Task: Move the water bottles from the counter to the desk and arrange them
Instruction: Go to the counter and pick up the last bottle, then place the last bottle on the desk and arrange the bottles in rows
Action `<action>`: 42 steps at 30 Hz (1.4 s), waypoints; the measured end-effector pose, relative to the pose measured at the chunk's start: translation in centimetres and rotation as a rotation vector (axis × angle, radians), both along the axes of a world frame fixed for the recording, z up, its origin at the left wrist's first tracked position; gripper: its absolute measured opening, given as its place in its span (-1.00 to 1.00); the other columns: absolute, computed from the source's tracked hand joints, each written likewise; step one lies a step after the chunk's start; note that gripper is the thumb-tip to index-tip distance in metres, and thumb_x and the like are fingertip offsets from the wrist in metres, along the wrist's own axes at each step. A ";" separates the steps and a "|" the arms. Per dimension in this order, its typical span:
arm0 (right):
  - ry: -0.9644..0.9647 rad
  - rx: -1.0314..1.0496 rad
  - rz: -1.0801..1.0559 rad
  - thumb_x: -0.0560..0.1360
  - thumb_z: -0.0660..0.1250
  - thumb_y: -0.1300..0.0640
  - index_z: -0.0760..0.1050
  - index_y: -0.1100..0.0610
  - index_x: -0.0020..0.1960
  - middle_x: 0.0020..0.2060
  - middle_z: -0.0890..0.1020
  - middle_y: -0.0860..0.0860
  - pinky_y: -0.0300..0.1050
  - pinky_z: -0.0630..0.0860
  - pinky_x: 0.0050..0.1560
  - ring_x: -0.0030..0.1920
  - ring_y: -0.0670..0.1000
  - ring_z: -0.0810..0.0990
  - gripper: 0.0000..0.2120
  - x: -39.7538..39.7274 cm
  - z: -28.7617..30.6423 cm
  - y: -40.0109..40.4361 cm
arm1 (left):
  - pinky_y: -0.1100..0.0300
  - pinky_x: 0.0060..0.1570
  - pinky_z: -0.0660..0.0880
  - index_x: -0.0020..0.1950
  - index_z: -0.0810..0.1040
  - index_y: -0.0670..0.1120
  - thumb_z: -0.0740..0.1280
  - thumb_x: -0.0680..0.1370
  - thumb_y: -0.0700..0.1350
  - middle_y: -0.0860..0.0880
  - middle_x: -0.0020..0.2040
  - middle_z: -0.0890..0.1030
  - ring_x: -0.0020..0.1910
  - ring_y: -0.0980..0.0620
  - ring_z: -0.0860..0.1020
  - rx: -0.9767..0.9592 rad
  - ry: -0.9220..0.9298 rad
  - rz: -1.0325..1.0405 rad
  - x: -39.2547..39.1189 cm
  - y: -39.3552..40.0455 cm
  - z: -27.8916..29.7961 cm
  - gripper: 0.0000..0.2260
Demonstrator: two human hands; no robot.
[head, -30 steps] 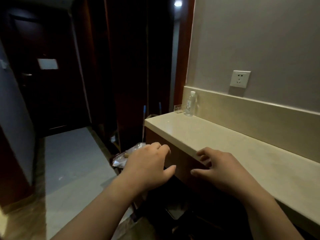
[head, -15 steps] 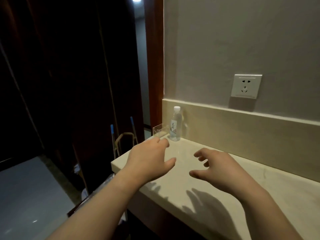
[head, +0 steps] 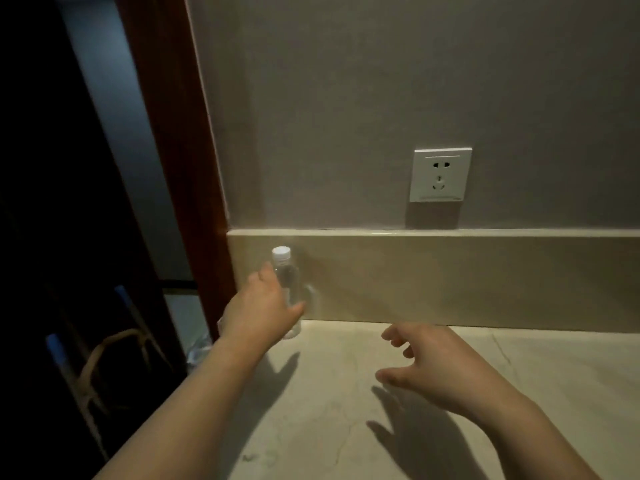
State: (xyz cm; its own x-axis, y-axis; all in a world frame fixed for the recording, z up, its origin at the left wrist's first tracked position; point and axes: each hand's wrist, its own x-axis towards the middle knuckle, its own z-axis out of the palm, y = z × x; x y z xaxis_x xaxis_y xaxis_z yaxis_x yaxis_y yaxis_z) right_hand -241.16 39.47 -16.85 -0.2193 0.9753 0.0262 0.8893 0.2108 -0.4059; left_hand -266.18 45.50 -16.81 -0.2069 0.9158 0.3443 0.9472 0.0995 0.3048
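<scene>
Head view. A clear water bottle [head: 286, 289] with a white cap stands upright at the counter's [head: 346, 393] far left corner, against the backsplash [head: 450, 278]. The left hand [head: 261, 311] meets its near side, thumb under the body; whether the fingers have closed cannot be told. The right hand [head: 433, 367] hovers spread, holding nothing. Step: first pickup. Next move likely calls for a firm wrap, then a straight lift.
</scene>
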 end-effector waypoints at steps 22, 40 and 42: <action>-0.009 0.003 -0.562 0.37 0.44 -0.24 0.42 -0.18 0.32 0.19 0.55 -0.20 -0.18 0.54 0.09 0.11 -0.16 0.54 -0.44 5.8 0.5 -5.7 | 0.03 -0.15 0.51 0.08 0.38 -0.05 0.42 0.40 0.25 -0.09 -0.01 0.62 -0.02 -0.17 0.59 0.119 -0.064 -0.601 10.8 1.6 2.6 -0.51; -0.023 0.047 -1.127 0.36 0.50 -0.19 0.41 -0.18 0.32 0.18 0.53 -0.18 -0.18 0.54 0.07 0.10 -0.15 0.52 -0.43 44.3 3.6 -34.6 | 0.09 -0.08 0.60 0.20 0.39 0.08 0.35 0.32 0.39 0.10 0.02 0.61 -0.04 0.11 0.59 0.077 -0.158 -1.455 59.3 -22.8 5.6 -0.41; -0.018 0.058 -1.196 0.36 0.50 -0.18 0.42 -0.17 0.33 0.19 0.52 -0.17 -0.19 0.53 0.06 0.11 -0.15 0.51 -0.42 49.3 3.9 -38.9 | 0.13 -0.09 0.60 0.23 0.38 0.09 0.34 0.31 0.40 0.11 0.03 0.61 -0.04 0.17 0.57 0.029 -0.169 -1.557 65.6 -26.0 5.8 -0.38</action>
State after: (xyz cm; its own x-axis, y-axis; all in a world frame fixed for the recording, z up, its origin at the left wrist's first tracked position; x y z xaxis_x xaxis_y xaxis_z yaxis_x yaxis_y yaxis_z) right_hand -191.88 0.58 -12.99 0.8252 0.5588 0.0831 0.5396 -0.7361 -0.4086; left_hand -200.56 19.49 -11.03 0.8640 0.2510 0.4364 0.0648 -0.9151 0.3980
